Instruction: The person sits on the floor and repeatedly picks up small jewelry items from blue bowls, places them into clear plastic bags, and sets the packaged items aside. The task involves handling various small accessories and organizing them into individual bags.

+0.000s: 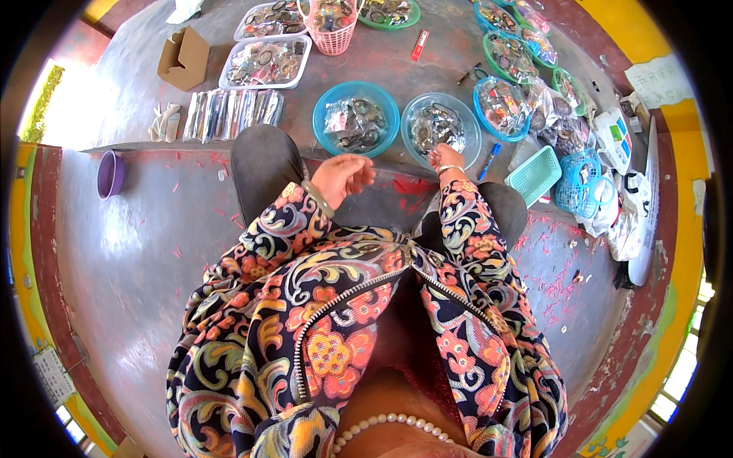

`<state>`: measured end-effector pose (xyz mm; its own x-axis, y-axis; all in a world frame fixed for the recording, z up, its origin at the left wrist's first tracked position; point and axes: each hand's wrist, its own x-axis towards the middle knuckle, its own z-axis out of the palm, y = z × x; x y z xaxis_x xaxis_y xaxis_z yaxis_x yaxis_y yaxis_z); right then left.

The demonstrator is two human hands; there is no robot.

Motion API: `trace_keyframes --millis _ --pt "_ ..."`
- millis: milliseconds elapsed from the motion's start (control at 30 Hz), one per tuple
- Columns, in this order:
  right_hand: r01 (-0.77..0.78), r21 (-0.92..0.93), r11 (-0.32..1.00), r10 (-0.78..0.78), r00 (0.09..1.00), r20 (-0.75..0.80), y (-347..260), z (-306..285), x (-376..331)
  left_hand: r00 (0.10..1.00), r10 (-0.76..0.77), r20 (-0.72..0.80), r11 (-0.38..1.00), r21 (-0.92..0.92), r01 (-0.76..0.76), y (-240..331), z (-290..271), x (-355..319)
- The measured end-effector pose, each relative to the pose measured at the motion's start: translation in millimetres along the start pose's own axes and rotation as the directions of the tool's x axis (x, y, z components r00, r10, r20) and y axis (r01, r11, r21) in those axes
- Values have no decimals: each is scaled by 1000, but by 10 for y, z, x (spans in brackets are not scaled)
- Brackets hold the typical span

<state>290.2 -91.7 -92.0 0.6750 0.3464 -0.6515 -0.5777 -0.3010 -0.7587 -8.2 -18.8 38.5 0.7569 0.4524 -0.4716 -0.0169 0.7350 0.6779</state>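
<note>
from where i watch, my right hand is stretched forward with its fingertips down at the near rim of the pale blue bowl, pinched narrow on something among the clear packets of small dark pieces; i cannot tell whether one packet is actually caught or the fingers only touch the heap. my left hand hangs back over my knee with the fingers curled in loosely, and if it holds anything it is hidden inside the curl, so i will not guess. it sits just short of the deeper blue bowl, which stands on the raised grey ledge beside the pale one, the two nearly touching. the trouble i would judge likely: the packets are slippery and piled, so a pull from the edge could drag a neighbour out and tip it over the rim onto the ledge or down to the red floor by my knees; the light bowl itself could slide or tilt if the hand presses on its near rim. my patterned sleeve could also brush the blue pen lying just to the right. further out stand a mint green basket, a row of wrapped strips, white trays and a purple cup well off to the left.
</note>
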Motion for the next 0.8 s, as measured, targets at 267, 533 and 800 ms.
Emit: trace_keyframes --millis 267,533,800 --pt "-7 -249 969 19 999 47 104 -169 401 988 -92 -125 993 56 99 -279 -237 191" --pt "-81 -15 997 82 992 97 56 48 204 978 -150 -146 970 171 175 -310 -162 226" --pt "-22 -58 998 20 999 -40 63 88 314 973 -151 -175 953 235 190 -347 -195 264"
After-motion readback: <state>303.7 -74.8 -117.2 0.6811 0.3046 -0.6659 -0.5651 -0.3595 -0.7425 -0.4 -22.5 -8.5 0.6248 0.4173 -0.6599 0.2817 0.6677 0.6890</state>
